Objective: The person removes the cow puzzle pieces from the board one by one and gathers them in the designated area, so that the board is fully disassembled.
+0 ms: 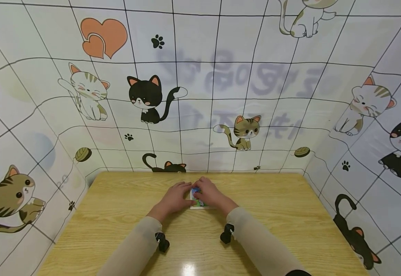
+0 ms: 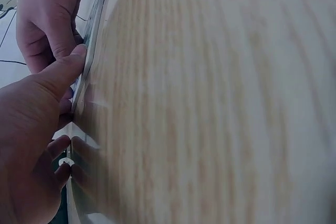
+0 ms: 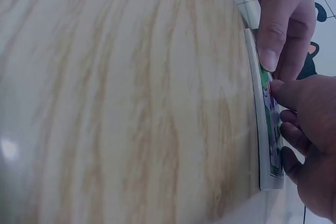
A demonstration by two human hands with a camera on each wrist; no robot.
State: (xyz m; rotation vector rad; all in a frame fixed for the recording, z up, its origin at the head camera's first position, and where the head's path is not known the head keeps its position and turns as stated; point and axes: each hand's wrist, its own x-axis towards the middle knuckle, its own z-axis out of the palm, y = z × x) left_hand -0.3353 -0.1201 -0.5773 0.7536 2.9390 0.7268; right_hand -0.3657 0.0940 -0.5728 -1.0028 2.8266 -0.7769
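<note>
One picture board (image 1: 197,204) lies flat at table's (image 1: 273,214) far middle; my left hand (image 1: 176,197), loosely spread, thumb on left side, apparently steadies it; right hand (image 1: 211,194) bends over it, pinching anything or not, cannot tell.

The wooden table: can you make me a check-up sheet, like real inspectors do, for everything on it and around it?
Surface: shiny wooden table, with a bright reflection near the front.
Job's things: one small picture board with a pale edge; its colourful picture is partly hidden.
Clutter: nothing seen.
Grips: left grip rests its thumb near the board's left end; right grip touches the picture.
Cables: nothing seen; black gadgets sit near both wrists.
Surroundings: white walls with cats, hearts, paw prints and grid lines.
</note>
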